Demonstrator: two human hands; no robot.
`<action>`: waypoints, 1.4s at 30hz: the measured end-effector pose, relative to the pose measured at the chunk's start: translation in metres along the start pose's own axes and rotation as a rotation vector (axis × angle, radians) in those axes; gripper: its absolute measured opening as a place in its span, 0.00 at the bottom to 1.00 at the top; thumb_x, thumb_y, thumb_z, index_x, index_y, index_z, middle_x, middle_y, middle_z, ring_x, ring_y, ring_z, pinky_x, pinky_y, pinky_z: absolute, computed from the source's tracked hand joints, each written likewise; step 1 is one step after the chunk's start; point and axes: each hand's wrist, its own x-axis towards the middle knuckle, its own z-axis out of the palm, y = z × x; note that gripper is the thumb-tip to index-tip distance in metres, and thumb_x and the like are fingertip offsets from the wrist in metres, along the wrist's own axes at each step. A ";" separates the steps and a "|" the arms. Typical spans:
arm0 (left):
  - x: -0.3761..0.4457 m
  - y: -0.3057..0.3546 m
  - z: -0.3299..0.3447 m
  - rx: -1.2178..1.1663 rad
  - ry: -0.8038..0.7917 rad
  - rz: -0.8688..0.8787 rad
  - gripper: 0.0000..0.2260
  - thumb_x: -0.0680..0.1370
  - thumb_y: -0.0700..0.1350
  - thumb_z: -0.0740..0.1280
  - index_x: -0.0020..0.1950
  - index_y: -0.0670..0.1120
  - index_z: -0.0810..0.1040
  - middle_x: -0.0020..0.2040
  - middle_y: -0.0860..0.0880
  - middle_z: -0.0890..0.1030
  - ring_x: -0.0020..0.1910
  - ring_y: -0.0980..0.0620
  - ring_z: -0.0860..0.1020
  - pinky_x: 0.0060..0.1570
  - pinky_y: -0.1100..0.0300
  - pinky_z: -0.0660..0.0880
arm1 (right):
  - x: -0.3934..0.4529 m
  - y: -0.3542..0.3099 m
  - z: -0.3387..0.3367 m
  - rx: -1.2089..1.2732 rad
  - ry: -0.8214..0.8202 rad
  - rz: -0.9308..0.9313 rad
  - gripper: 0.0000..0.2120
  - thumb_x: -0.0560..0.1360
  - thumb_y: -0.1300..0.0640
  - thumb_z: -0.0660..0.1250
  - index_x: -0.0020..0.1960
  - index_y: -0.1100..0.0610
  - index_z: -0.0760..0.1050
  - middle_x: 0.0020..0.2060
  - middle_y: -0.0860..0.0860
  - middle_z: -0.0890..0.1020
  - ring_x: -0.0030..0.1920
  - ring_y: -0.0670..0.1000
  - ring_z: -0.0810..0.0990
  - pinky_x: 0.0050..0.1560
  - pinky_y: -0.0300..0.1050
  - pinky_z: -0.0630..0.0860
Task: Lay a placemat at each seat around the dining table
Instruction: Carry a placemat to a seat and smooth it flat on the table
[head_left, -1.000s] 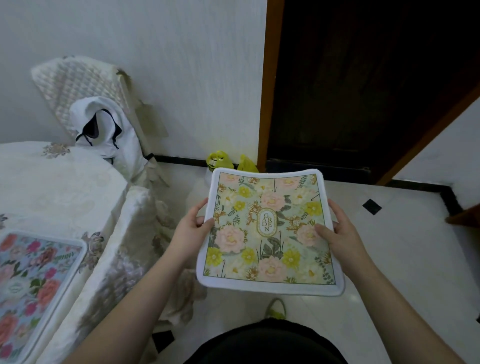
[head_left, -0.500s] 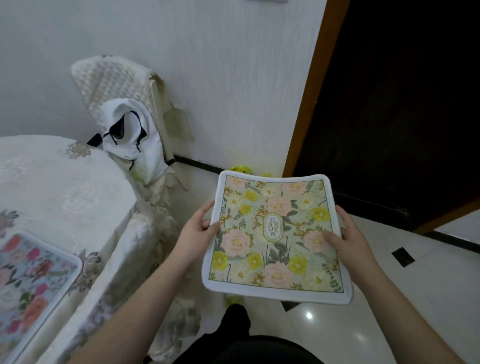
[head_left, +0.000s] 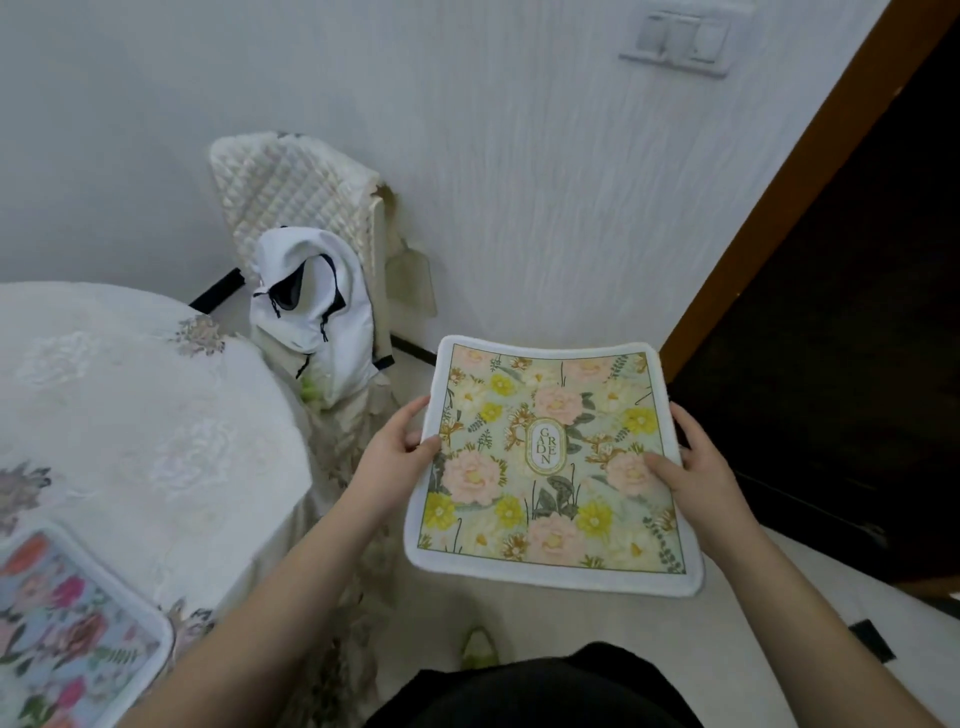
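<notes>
I hold a floral placemat with yellow and pink flowers and a white border in the air, to the right of the dining table. My left hand grips its left edge, thumb on top. My right hand grips its right edge the same way. A second placemat, blue with pink and red flowers, lies flat on the table's near left corner. A white embroidered cloth covers the table.
A chair with a quilted cream cover stands against the wall beyond the table, a white bag on its seat. A dark doorway with a brown frame is at right. Pale tiled floor lies below the mat.
The view has swung left toward the table and chair. The held placemat stays in both hands, and the doorway has slid to the right of the picture.
</notes>
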 end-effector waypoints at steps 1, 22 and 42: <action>0.007 0.003 -0.004 -0.010 0.007 -0.006 0.25 0.81 0.43 0.64 0.75 0.59 0.64 0.46 0.54 0.87 0.45 0.53 0.86 0.51 0.44 0.81 | 0.010 -0.006 0.004 -0.005 -0.010 0.002 0.31 0.79 0.64 0.66 0.75 0.40 0.62 0.53 0.49 0.84 0.48 0.51 0.86 0.46 0.57 0.83; 0.160 0.069 -0.018 -0.122 0.328 -0.154 0.25 0.81 0.41 0.65 0.75 0.59 0.64 0.50 0.56 0.86 0.47 0.53 0.86 0.49 0.48 0.82 | 0.272 -0.105 0.057 -0.057 -0.377 0.024 0.30 0.78 0.64 0.67 0.73 0.39 0.65 0.51 0.55 0.85 0.46 0.58 0.86 0.44 0.64 0.82; 0.154 0.000 -0.151 -0.293 0.750 -0.294 0.24 0.81 0.43 0.66 0.75 0.59 0.66 0.47 0.53 0.87 0.45 0.54 0.86 0.48 0.50 0.82 | 0.324 -0.184 0.289 -0.260 -0.783 -0.051 0.30 0.78 0.66 0.65 0.74 0.43 0.64 0.50 0.54 0.84 0.43 0.57 0.86 0.36 0.55 0.83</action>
